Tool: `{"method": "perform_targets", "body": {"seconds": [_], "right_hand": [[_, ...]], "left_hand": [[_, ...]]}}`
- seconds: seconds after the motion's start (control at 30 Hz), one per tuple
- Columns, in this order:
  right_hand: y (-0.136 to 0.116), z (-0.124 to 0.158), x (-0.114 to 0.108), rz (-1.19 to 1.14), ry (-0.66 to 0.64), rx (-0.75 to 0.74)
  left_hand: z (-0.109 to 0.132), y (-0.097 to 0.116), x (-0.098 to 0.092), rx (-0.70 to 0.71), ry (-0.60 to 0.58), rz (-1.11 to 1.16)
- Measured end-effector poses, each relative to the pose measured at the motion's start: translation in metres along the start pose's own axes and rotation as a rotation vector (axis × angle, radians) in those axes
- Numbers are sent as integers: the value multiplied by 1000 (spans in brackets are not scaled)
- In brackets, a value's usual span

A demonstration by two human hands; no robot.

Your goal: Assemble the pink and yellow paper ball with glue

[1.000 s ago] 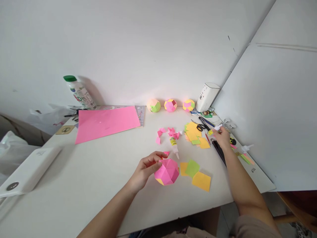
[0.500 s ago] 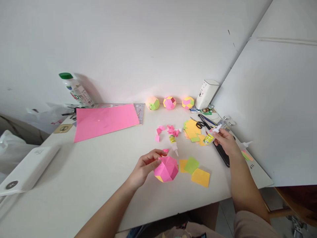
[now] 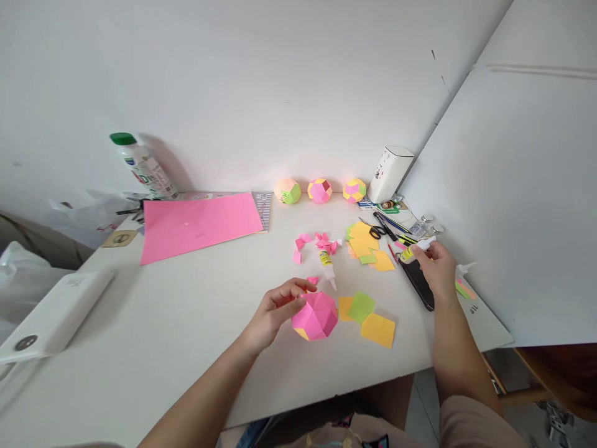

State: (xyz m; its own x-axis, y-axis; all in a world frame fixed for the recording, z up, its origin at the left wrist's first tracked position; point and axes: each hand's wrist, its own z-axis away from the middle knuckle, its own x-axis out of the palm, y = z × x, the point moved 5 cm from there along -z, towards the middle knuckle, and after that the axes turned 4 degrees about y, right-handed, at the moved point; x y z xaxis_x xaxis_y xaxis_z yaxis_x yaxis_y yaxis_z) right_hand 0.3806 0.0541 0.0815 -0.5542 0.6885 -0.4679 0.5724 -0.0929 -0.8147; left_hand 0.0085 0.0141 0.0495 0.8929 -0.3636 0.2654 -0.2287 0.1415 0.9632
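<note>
My left hand (image 3: 278, 311) pinches a paper ball (image 3: 317, 316), mostly pink with some yellow faces, above the near part of the table. In my right hand (image 3: 437, 266) is a small glue bottle (image 3: 407, 255) with a yellow label and white nozzle, held over the black case (image 3: 418, 283). Another glue bottle (image 3: 326, 264) lies in the middle of the table, nozzle toward me. Pink folded paper pieces (image 3: 323, 242) lie just behind it. Green (image 3: 361, 307) and yellow paper squares (image 3: 379, 330) rest to the right of the ball.
Three paper balls (image 3: 319, 191) line the wall. Scissors (image 3: 377, 232) lie by a stack of yellow paper (image 3: 362, 239). A large pink sheet (image 3: 200, 227), a green-capped bottle (image 3: 147, 167) and a white device (image 3: 56, 317) are on the left. A white container (image 3: 390, 174) stands at back right.
My right hand has moved to the right with the glue bottle, away from the yellow paper stack and over the black case. My left hand and the paper ball have barely shifted.
</note>
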Motion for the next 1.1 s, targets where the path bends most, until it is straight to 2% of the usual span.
{"method": "perform_targets", "body": {"seconds": [0.17, 0.33, 0.47, 0.6, 0.83, 0.9, 0.93, 1.03, 1.1], "right_hand": [[9, -35, 8, 147, 119, -55], [27, -62, 29, 211, 62, -49], [39, -63, 40, 253, -7, -64], [43, -62, 38, 325, 0, -71], [32, -54, 34, 402, -17, -99], [21, -43, 26, 432, -11, -155], [12, -36, 18, 469, 20, -234], [-11, -10, -22, 515, 282, -460], [-15, 4, -51, 570, 473, -507]], "left_hand": [[0, -1, 0, -9, -1, -25], [-1, 0, 0, -1, -1, -25], [-1, -1, 0, -11, -3, -20], [0, -3, 0, -15, -5, -21], [-2, -4, -1, -8, -8, -8], [-2, -4, -2, -3, -7, -1], [-2, -3, -2, -1, -6, 1], [-2, -1, -2, 3, -5, 9], [0, 0, -1, 6, -9, 11]]}}
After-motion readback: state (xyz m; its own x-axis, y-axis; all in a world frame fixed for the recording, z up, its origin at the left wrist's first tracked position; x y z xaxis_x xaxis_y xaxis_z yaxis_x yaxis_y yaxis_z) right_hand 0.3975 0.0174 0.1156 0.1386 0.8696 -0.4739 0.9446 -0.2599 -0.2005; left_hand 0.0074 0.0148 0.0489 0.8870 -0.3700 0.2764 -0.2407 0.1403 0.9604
